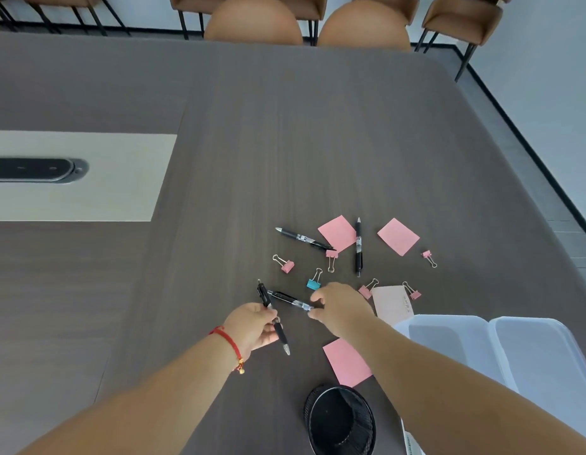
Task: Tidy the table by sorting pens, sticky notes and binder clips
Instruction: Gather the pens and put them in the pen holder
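Note:
My left hand (252,326) is shut on a black pen (282,338) whose tip points toward me. My right hand (339,307) pinches the near end of a second black pen (286,298) lying on the table. Two more black pens, one (303,238) slanted and one (358,246) nearly straight, lie farther away beside pink sticky notes (337,232) (398,236). Another pink sticky note (347,362) lies near me. Several pink binder clips (286,265) and one blue binder clip (314,283) are scattered between them.
A black mesh pen cup (339,418) stands at the near edge. A clear plastic box (449,339) with two compartments sits at the right, a pale card (392,303) beside it. The table (252,142) has a cable hatch (35,169) at the left. Chairs (252,21) line the far side.

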`<state>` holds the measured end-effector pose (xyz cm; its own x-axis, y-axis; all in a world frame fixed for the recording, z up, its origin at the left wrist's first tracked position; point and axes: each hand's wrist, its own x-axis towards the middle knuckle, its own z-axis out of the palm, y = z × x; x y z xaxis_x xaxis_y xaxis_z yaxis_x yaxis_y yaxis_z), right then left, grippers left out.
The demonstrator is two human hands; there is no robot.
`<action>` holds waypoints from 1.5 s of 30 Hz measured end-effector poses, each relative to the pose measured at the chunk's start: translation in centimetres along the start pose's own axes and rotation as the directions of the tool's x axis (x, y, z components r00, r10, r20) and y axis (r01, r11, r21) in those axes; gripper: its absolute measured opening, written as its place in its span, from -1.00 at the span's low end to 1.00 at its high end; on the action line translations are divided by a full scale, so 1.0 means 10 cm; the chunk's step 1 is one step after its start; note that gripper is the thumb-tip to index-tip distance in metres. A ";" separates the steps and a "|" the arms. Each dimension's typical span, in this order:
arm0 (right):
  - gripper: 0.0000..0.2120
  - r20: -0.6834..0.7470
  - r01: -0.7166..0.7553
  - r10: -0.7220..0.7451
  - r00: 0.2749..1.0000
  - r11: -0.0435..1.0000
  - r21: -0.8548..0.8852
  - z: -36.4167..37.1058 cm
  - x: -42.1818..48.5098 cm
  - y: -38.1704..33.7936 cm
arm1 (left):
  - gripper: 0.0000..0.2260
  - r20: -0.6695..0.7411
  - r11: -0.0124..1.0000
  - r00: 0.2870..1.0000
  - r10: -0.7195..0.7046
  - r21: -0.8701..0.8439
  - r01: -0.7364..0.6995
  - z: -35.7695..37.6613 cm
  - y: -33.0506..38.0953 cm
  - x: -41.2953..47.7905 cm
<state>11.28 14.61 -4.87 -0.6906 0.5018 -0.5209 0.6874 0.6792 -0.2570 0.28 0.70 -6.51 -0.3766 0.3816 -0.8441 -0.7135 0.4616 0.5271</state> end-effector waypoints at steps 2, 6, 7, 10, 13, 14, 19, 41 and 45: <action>-0.76 0.039 0.039 -0.034 0.999 0.992 -0.119 0.02 0.08 -0.05 | -0.89 0.006 1.000 1.000 -0.028 -0.013 0.028 0.03 0.02 0.01; -0.77 0.088 -0.043 0.040 0.995 0.999 0.027 -0.01 0.07 -0.09 | -0.88 0.032 0.996 0.998 -0.047 -0.069 0.049 0.08 0.08 -0.01; -0.77 0.099 -0.077 0.058 0.993 0.976 0.204 -0.02 0.06 -0.10 | -0.88 0.045 0.998 0.998 -0.032 -0.057 0.035 0.09 0.10 -0.02; -0.80 0.057 -0.041 0.015 0.998 0.875 0.482 -0.10 -0.04 -0.23 | -0.87 0.109 0.998 0.993 0.044 -0.056 -0.038 0.11 0.18 -0.05; -0.86 0.044 0.016 -0.042 0.998 0.880 0.474 -0.09 -0.16 -0.37 | -0.92 0.163 0.983 0.978 0.128 -0.149 -0.104 0.09 0.21 -0.10; -0.90 0.054 0.022 -0.051 0.997 0.891 0.453 -0.07 -0.16 -0.40 | -0.92 0.169 0.979 0.974 0.153 -0.159 -0.126 0.07 0.21 -0.11; -0.70 0.195 0.056 -0.100 0.976 0.974 0.218 -0.23 0.01 -0.58 | -0.80 0.054 0.979 0.979 0.196 0.039 -0.198 -0.07 0.26 -0.17; -0.70 -0.145 0.106 -0.185 0.972 0.895 -0.434 -0.55 1.31 0.00 | -0.87 0.010 0.973 0.981 0.193 0.123 -0.193 0.09 1.05 0.29; -0.84 -0.118 0.185 -0.275 0.954 0.852 -0.489 -0.63 1.23 0.04 | -0.89 0.017 0.872 0.939 0.342 0.368 -0.324 0.26 1.20 0.48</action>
<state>1.64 24.49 -6.25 -0.8744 0.3554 -0.3303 0.3483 0.9337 0.0826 -8.50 10.17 -3.98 -0.5882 0.5299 -0.6109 -0.2824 0.5732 0.7692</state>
